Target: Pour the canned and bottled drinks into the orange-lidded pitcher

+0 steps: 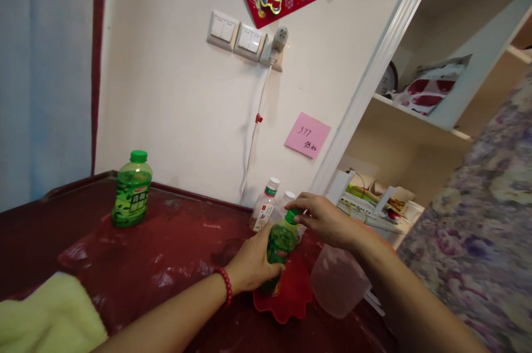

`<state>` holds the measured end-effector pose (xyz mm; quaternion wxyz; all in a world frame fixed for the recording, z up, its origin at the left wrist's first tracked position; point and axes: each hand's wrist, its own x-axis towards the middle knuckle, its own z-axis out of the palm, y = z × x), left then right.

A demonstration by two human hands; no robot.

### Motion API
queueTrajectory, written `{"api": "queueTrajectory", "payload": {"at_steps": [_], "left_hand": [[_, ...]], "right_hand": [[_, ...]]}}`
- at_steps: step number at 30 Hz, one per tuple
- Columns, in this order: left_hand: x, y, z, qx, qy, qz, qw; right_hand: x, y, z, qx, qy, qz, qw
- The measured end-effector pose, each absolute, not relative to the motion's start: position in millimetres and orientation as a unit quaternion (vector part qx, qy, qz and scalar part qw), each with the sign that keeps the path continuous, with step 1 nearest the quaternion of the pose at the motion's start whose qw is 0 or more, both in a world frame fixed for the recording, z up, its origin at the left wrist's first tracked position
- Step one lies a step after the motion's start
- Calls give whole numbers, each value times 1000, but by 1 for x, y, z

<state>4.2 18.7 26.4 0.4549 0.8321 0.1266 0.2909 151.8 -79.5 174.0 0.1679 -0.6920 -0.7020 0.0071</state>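
A green-labelled drink bottle (283, 241) stands slightly tilted over a red scalloped dish (286, 302); whether its base rests in the dish is hidden. Around the bottle's body wraps my left hand (252, 260), with a red bead bracelet at the wrist. My right hand (318, 214) has its fingers closed on the green cap (293, 214) at the top. Just behind stand a clear bottle with a white cap (264, 209) and another white-capped bottle (288, 197), partly covered by my hands. A similar green bottle (132, 192) stands upright at the table's far left.
A yellow cloth (54, 317) lies at the near left of the dark red table (166, 253). A translucent plastic container (339, 281) sits right of the dish. Behind are the wall, a hanging white cord (252, 148) and a pink note (307, 136); shelves (415, 114) stand to the right.
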Motion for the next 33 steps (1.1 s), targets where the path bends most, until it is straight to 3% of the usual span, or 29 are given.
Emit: {"api": "queueTrajectory", "payload": {"at_steps": [13, 25, 33], "left_hand": [[5, 18, 27, 832, 123, 295, 454], [5, 18, 28, 836, 127, 299, 442], [6, 18, 26, 831, 122, 307, 448]], "right_hand": [[144, -71, 187, -718, -691, 5, 83], [140, -79, 164, -812, -568, -93, 93], [152, -87, 148, -694, -669, -16, 266]]}}
